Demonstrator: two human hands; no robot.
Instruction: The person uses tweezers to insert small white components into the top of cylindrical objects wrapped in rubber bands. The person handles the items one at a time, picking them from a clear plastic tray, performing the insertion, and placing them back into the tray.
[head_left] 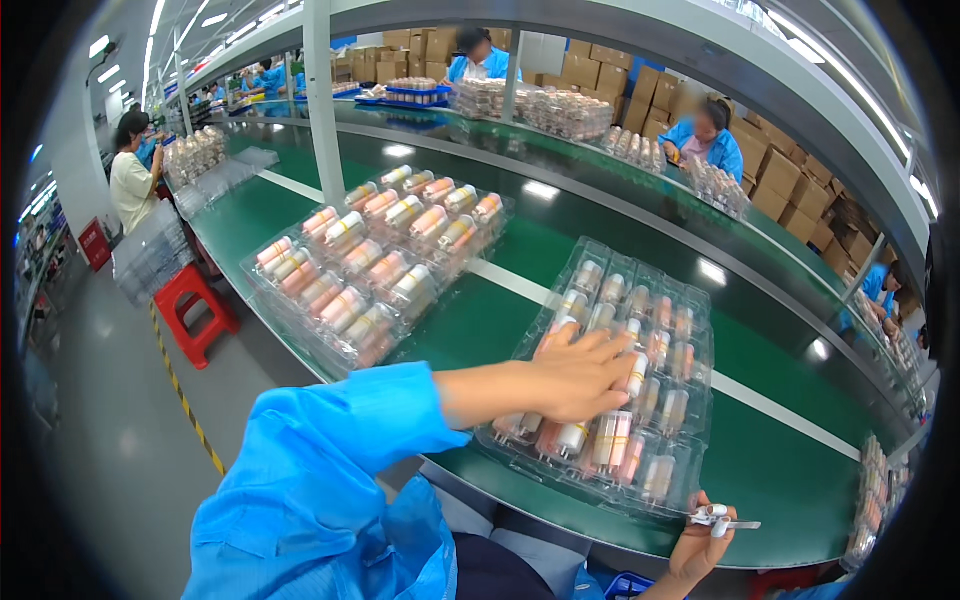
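My left hand, coming out of a blue sleeve, lies over a clear plastic tray with its fingers spread. Its fingertips rest on or just above the small white-and-pink cylinders in the tray's pockets. Some cylinders have yellow bands, and several under the palm are hidden. Beside the tray's near right corner, my right hand is closed on small white pieces. A thin, pale, flat strip sticks out to the right from them; its kind is unclear.
A stack of filled clear trays stands to the left on the green conveyor belt. A metal post rises behind it. Across the line, people in blue work beside more trays. A red stool stands on the floor at left.
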